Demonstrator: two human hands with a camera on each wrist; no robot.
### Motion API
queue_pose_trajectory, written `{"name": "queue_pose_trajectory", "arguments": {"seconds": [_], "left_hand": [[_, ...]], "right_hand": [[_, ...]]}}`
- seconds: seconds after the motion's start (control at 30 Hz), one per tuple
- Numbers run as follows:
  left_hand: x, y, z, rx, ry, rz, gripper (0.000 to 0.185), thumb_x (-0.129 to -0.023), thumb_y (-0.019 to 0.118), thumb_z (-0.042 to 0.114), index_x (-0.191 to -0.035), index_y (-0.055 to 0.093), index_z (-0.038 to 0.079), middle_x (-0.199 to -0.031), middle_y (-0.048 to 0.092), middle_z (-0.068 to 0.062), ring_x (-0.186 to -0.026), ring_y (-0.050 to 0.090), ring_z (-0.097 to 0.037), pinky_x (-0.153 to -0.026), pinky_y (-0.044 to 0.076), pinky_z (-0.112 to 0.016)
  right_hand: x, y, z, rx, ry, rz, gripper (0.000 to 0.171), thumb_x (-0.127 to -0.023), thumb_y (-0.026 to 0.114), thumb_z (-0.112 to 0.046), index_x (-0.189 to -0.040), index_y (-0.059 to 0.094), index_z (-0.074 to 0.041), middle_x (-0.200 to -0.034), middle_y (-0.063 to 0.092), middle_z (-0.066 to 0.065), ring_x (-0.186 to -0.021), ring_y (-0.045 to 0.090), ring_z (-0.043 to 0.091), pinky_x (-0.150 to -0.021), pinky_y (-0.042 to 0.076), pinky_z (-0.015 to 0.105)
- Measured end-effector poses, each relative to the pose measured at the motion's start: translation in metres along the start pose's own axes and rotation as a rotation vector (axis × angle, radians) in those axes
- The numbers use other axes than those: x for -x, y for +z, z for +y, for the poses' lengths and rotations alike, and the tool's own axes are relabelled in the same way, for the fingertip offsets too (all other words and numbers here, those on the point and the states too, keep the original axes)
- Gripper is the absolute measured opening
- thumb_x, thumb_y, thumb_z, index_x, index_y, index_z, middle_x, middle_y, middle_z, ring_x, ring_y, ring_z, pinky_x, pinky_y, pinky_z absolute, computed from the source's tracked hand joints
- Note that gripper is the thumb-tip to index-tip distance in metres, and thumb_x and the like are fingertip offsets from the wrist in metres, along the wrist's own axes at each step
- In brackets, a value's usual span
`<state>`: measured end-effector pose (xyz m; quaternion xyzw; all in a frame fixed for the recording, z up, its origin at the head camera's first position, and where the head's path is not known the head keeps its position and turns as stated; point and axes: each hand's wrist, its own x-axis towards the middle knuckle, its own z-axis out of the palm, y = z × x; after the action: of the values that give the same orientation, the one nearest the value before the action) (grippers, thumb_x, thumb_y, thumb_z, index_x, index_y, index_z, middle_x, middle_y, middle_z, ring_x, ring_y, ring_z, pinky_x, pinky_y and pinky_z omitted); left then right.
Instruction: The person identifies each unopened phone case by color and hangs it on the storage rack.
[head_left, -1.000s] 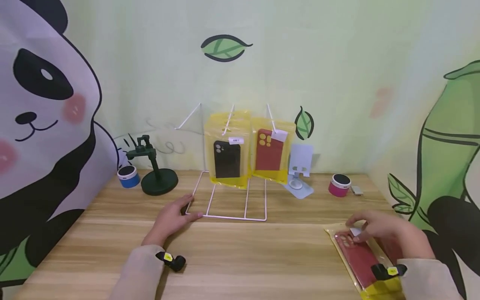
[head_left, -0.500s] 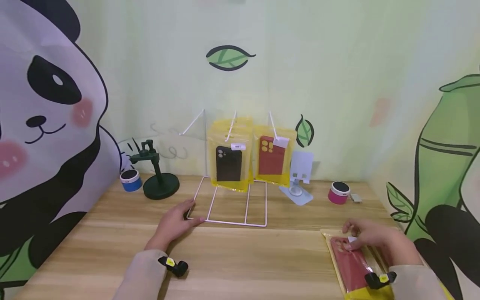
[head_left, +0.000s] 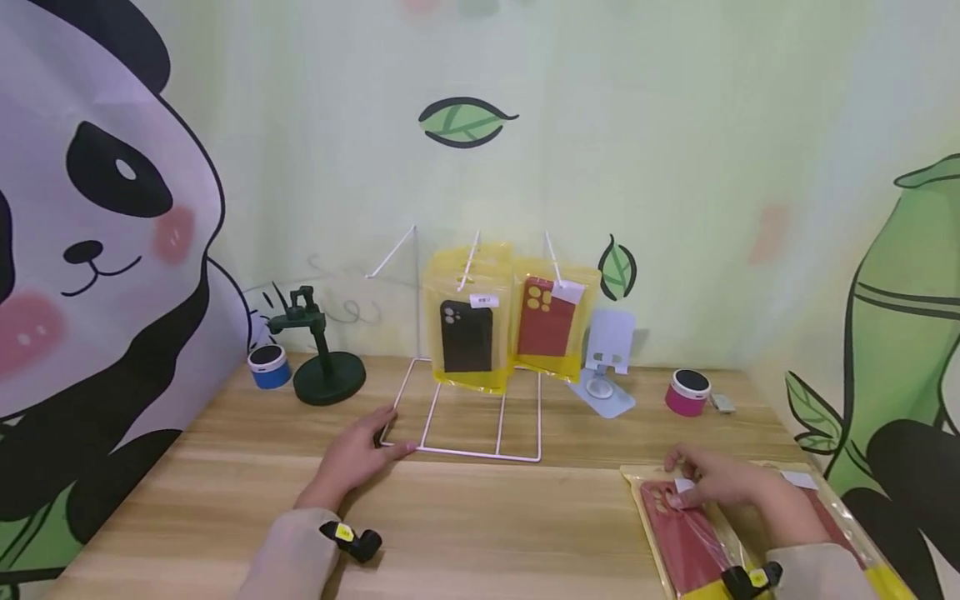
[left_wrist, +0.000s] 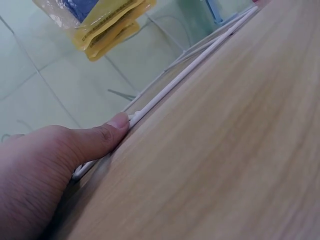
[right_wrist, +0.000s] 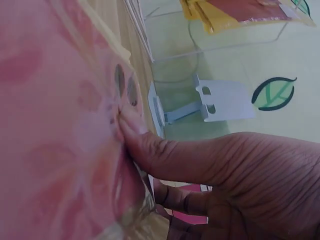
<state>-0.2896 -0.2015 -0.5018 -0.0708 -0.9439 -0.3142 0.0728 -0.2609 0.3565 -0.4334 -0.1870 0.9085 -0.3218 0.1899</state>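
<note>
My left hand (head_left: 352,457) rests at the front left corner of a white wire display rack (head_left: 480,455), its thumb straight along the front bar. On the right, my right hand (head_left: 723,483) pinches a yellow-edged clear bag holding a red phone case (head_left: 684,537). In the right wrist view, the thumb (right_wrist: 145,145) presses near the case's camera holes while the other fingers are behind the bag. Another bagged red phone case (head_left: 831,521) lies to the right, partly hidden by the forearm. Bags with a black phone case (head_left: 467,340) and a red phone case (head_left: 546,321) hang from the rack's hooks.
The rack's left hook (head_left: 390,252) carries no bag. Behind the rack's right side stands a pale blue phone stand (head_left: 609,342). A dark green stand (head_left: 328,375) and blue round speaker (head_left: 268,367) are at left; a pink speaker (head_left: 687,393) and small grey piece (head_left: 722,404) at right.
My right hand has drawn the bagged red phone case leftward, uncovering more of the other bag on its right. The left hand stays on the rack corner. The head view has shifted slightly.
</note>
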Motion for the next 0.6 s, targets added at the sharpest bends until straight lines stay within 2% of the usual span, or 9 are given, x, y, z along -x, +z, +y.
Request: {"name": "queue_pose_trajectory", "arguments": {"seconds": [0.2, 0.27, 0.4, 0.47, 0.6], "left_hand": [[-0.001, -0.002, 0.001, -0.006, -0.013, -0.028, 0.086, -0.085, 0.068, 0.065, -0.15, 0.049, 0.012, -0.158, 0.04, -0.009, -0.145, 0.036, -0.036, -0.116, 0.029, -0.058], [-0.001, -0.004, 0.001, -0.01, -0.01, -0.029, 0.087, -0.085, 0.068, 0.066, -0.151, 0.048, 0.012, -0.158, 0.04, -0.01, -0.145, 0.036, -0.036, -0.116, 0.029, -0.058], [-0.001, -0.007, 0.001, -0.01, -0.005, -0.014, 0.085, -0.086, 0.068, 0.064, -0.15, 0.049, 0.012, -0.158, 0.04, -0.01, -0.145, 0.036, -0.037, -0.116, 0.029, -0.059], [-0.001, -0.008, 0.001, -0.013, -0.008, -0.013, 0.085, -0.086, 0.069, 0.064, -0.15, 0.048, 0.012, -0.158, 0.04, -0.01, -0.145, 0.036, -0.037, -0.116, 0.028, -0.059], [-0.001, -0.006, 0.001, -0.021, -0.003, -0.028, 0.087, -0.086, 0.067, 0.065, -0.151, 0.047, 0.012, -0.159, 0.04, -0.01, -0.145, 0.036, -0.037, -0.116, 0.028, -0.059]], "right_hand": [[-0.007, 0.006, -0.006, 0.019, -0.033, -0.001, 0.048, -0.083, 0.083, -0.021, -0.116, 0.053, -0.002, -0.089, 0.049, 0.008, -0.083, 0.047, 0.023, -0.069, 0.041, 0.035], [-0.011, 0.01, -0.009, 0.069, -0.055, 0.044, 0.054, -0.082, 0.084, -0.026, -0.118, 0.053, -0.001, -0.093, 0.053, 0.009, -0.085, 0.05, 0.024, -0.072, 0.044, 0.036], [-0.024, 0.022, -0.016, 0.196, -0.101, 0.191, 0.067, -0.079, 0.084, -0.042, -0.122, 0.056, 0.001, -0.107, 0.059, 0.012, -0.098, 0.055, 0.028, -0.084, 0.05, 0.045], [-0.03, 0.027, -0.017, 0.258, -0.127, 0.242, 0.065, -0.078, 0.083, -0.048, -0.116, 0.06, -0.002, -0.106, 0.058, 0.009, -0.098, 0.054, 0.026, -0.084, 0.05, 0.044], [-0.034, 0.036, -0.012, 0.299, -0.172, 0.274, 0.044, -0.08, 0.081, -0.048, -0.096, 0.062, -0.012, -0.091, 0.051, 0.0, -0.086, 0.046, 0.018, -0.073, 0.042, 0.033]]}}
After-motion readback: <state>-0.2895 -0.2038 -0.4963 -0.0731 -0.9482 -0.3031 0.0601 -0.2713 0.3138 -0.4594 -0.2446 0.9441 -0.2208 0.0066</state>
